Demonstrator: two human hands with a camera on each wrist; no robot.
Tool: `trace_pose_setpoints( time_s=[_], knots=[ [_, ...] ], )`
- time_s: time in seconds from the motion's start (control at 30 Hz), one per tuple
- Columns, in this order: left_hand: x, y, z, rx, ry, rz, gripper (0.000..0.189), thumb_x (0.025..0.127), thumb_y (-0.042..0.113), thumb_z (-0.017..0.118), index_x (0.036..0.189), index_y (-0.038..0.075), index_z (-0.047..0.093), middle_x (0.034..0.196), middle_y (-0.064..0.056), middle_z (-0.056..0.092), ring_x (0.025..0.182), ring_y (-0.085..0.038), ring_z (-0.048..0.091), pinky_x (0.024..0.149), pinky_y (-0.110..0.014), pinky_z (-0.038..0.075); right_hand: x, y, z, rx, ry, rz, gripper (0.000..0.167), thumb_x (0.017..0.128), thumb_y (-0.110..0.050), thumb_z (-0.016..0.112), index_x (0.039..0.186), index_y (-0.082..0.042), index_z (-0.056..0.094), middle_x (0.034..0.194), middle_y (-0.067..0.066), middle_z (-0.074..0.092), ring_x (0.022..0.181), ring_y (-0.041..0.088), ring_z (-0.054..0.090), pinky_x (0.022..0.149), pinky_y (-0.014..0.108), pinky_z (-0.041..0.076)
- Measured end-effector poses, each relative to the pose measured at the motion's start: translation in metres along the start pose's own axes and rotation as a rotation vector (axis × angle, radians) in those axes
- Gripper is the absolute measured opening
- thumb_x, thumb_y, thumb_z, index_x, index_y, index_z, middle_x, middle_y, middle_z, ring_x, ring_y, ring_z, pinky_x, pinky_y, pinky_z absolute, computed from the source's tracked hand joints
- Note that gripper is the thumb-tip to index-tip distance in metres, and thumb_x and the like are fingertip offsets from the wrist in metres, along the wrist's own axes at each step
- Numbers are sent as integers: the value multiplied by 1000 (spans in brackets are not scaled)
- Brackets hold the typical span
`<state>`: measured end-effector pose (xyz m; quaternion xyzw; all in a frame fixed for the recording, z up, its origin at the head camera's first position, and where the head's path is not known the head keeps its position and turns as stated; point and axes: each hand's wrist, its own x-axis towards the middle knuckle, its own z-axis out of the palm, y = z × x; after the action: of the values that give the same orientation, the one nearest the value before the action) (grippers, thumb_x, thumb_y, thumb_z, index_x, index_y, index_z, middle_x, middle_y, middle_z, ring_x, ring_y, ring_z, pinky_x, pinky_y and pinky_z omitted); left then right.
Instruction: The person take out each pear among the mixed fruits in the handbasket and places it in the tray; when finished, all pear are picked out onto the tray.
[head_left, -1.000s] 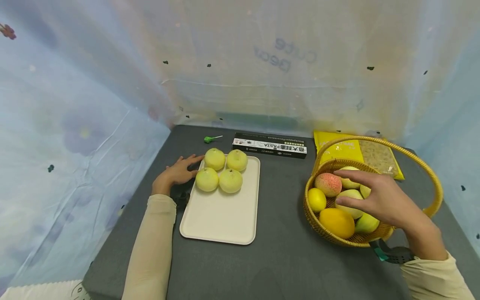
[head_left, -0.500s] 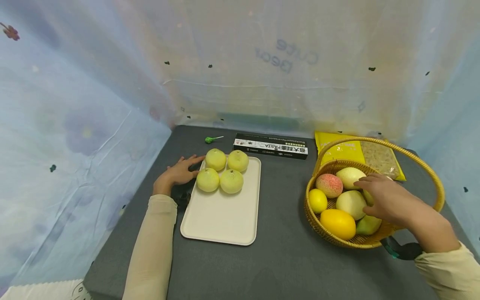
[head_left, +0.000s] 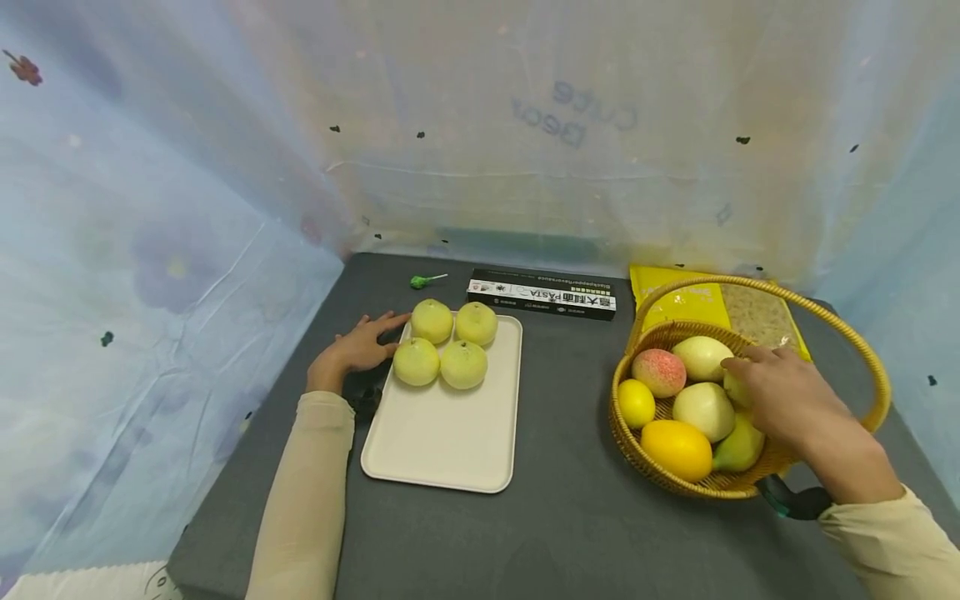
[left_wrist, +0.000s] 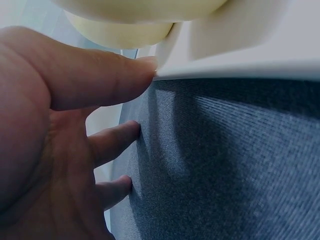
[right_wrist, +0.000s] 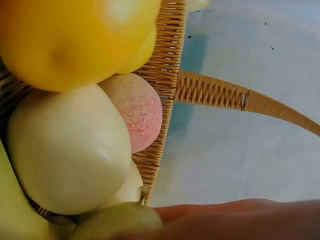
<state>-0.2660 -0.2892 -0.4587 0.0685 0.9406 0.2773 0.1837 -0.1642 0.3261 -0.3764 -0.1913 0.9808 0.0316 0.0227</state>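
My left hand [head_left: 358, 346] lies at the left rim of a cream tray [head_left: 442, 454] with its fingers spread. In the left wrist view the thumb [left_wrist: 110, 75] touches the tray's edge. Several round pale yellow-green fruits [head_left: 463, 365] stand grouped at the tray's far end. My right hand [head_left: 783, 396] reaches into a wicker basket [head_left: 637, 462] and grips a yellow-green fruit [right_wrist: 117, 222], mostly hidden under it; the thumb is out of sight. Around it in the basket lie a peach [head_left: 659, 372], a lemon [head_left: 636, 403], an orange-yellow oval fruit [head_left: 677, 450], pale fruits [head_left: 703, 412] and a green fruit [head_left: 739, 443].
The basket's tall handle [head_left: 825, 315] arches over its right side. Behind it lies a yellow food packet [head_left: 686, 302]. A black-and-white pasta box [head_left: 542, 293] and a green lollipop [head_left: 422, 282] lie near the dark table's [head_left: 570, 500] back edge, before a curtain.
My right hand has moved back over the basket's right side and lowered onto the yellow-green fruit, its fingers now bent. The left hand has stayed at the tray.
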Motion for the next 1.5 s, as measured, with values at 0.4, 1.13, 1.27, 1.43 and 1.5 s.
trace_pose_setpoints(
  time_s=[0.4,1.13,1.27,1.43,1.5],
  knots=[
    [-1,0,0,5,-2,-2,66,115,33,57,176,27,31,185,-17,11,167,-56,-7,116,-92,-11,-11,-24,-10,344,112,127,75,101,-34,82,161,-3,50,156,40,51,132,67,51,96,83,46],
    [-2,1,0,-2,4,-4,66,115,35,58,175,28,32,185,-16,12,167,-56,-7,116,-92,-11,-12,-62,41,607,400,125,79,88,-33,96,156,-15,60,139,20,72,107,37,72,81,14,48],
    [0,0,0,0,3,-6,66,115,35,57,175,28,31,185,-16,11,167,-56,-7,116,-92,-11,-14,-68,39,651,419,158,78,88,-33,96,154,-14,59,134,20,74,109,30,73,83,6,46],
    [0,0,0,-9,-1,-6,66,115,34,57,175,30,31,185,-14,11,168,-54,-8,117,-92,-12,-13,-81,30,747,503,131,72,88,-21,96,152,-19,64,133,14,74,106,-6,63,89,-1,44],
    [-1,-1,-1,-16,0,-8,66,115,35,57,175,31,31,185,-14,11,168,-53,-8,117,-91,-12,-10,-89,23,822,520,79,71,89,-11,93,154,-19,64,139,10,71,107,-8,62,92,1,48]
  ],
)
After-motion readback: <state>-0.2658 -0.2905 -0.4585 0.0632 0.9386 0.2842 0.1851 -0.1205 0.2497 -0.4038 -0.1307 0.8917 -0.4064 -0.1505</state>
